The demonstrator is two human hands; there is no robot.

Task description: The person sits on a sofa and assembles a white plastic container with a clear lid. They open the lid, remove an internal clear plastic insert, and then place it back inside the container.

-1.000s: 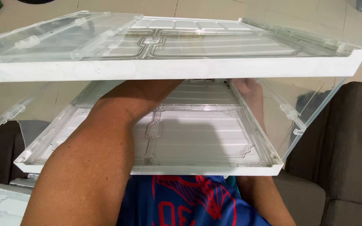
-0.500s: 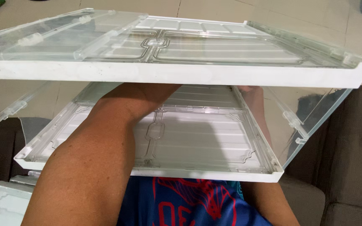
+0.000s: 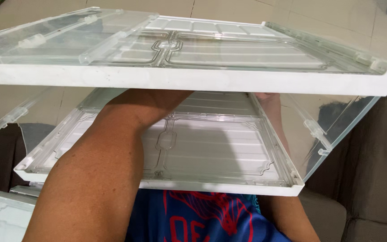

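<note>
A clear plastic shelf with a white front rim [image 3: 193, 78] hovers flat close to the camera. Below it a second, similar shelf [image 3: 211, 154] rests over my lap, its white rim toward me. My left forearm crosses over the lower shelf, and my left hand [image 3: 160, 99] goes up under the upper shelf's rim, where its fingers are hidden. Only a sliver of my right hand [image 3: 266, 96] shows, at the far right corner of the lower shelf, just beneath the upper rim. Its grip is hidden.
A dark brown sofa [image 3: 372, 179] lies to the right and under me. Pale floor tiles [image 3: 337, 18] stretch beyond the shelves. Another white-and-clear shelf part [image 3: 1, 215] lies at the lower left. My blue shirt with red print [image 3: 202, 219] shows below the lower shelf.
The upper shelf's right end has dipped slightly. Both arms and the lower shelf stay about where they were.
</note>
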